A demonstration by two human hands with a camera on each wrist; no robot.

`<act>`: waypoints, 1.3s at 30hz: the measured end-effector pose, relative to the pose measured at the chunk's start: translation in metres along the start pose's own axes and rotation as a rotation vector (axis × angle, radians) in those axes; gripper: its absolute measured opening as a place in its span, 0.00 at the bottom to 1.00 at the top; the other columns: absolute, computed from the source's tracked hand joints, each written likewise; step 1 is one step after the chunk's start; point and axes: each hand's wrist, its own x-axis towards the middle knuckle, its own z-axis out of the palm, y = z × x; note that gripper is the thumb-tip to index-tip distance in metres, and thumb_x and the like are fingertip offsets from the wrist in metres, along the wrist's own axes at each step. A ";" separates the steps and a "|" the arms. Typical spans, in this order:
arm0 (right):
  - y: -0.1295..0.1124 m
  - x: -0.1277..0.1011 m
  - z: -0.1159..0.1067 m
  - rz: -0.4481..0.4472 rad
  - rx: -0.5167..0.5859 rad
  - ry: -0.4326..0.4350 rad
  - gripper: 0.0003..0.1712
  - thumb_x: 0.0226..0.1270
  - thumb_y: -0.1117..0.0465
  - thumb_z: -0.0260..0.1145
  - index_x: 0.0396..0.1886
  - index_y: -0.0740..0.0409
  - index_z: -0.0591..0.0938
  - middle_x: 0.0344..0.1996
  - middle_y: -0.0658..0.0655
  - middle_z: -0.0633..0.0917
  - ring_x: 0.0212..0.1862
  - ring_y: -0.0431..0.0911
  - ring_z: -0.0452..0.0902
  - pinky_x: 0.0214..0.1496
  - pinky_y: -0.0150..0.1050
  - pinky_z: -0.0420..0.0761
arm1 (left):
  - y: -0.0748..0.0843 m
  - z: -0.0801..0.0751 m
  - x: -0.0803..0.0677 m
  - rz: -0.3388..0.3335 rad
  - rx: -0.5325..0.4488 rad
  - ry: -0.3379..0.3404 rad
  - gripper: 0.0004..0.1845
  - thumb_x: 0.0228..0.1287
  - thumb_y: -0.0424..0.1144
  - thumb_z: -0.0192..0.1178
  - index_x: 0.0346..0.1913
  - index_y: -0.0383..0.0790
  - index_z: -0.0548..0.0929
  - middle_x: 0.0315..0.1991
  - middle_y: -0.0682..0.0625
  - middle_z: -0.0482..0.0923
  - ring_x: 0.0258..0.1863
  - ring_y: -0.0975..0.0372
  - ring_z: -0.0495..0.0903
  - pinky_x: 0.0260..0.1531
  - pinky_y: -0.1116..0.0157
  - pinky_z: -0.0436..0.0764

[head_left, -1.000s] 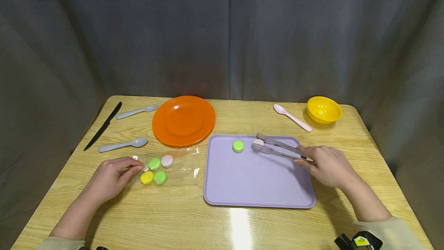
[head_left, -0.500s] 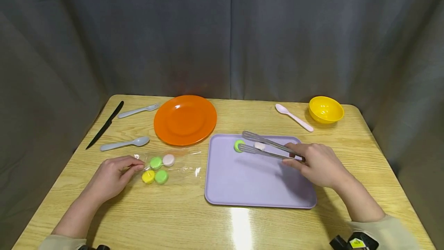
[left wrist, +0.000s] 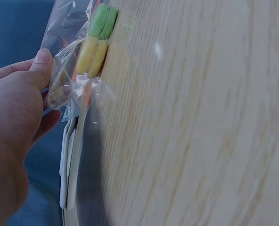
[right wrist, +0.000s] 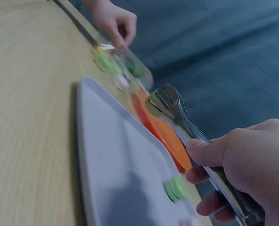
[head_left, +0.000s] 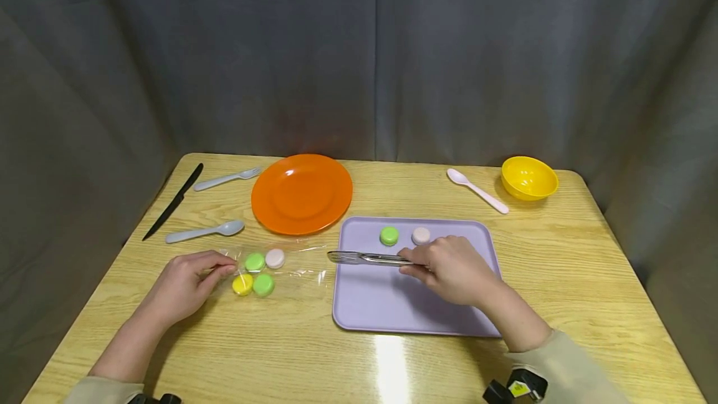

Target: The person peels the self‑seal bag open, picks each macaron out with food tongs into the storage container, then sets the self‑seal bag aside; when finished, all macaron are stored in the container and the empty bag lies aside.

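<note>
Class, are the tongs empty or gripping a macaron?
Empty: head and right wrist views show the tongs, in the right hand, pinching nothing.

No words, brands or numbers can be read. The one label in sight is a small yellow sticker (head_left: 519, 388), toward five o'clock in the head view, on the black device (head_left: 537, 383) worn at the wrist behind the right hand (head_left: 451, 270), beside the sleeve (head_left: 563, 370). It bears a mark too small and indistinct to tell whether it is a sign or lettering.
</note>
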 end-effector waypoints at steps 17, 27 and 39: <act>-0.050 0.055 0.049 -0.088 -0.100 0.006 0.07 0.74 0.53 0.74 0.44 0.49 0.87 0.26 0.42 0.84 0.22 0.40 0.76 0.16 0.37 0.67 | 0.002 0.000 0.000 0.033 -0.017 0.030 0.11 0.62 0.29 0.77 0.42 0.49 0.92 0.40 0.64 0.88 0.39 0.65 0.88 0.40 0.67 0.86; -0.054 0.068 0.060 -0.010 -0.151 -0.073 0.23 0.75 0.42 0.70 0.56 0.53 0.85 0.34 0.46 0.86 0.25 0.44 0.80 0.20 0.41 0.72 | -0.002 0.001 -0.002 0.014 -0.019 0.016 0.10 0.62 0.29 0.77 0.42 0.48 0.92 0.40 0.65 0.88 0.40 0.65 0.88 0.42 0.74 0.82; -0.052 0.083 0.070 0.051 -0.101 -0.149 0.22 0.76 0.41 0.69 0.54 0.53 0.85 0.34 0.46 0.86 0.26 0.46 0.78 0.23 0.45 0.74 | 0.003 0.001 0.002 0.010 -0.021 0.021 0.10 0.63 0.30 0.76 0.42 0.49 0.92 0.39 0.63 0.89 0.39 0.65 0.88 0.38 0.59 0.88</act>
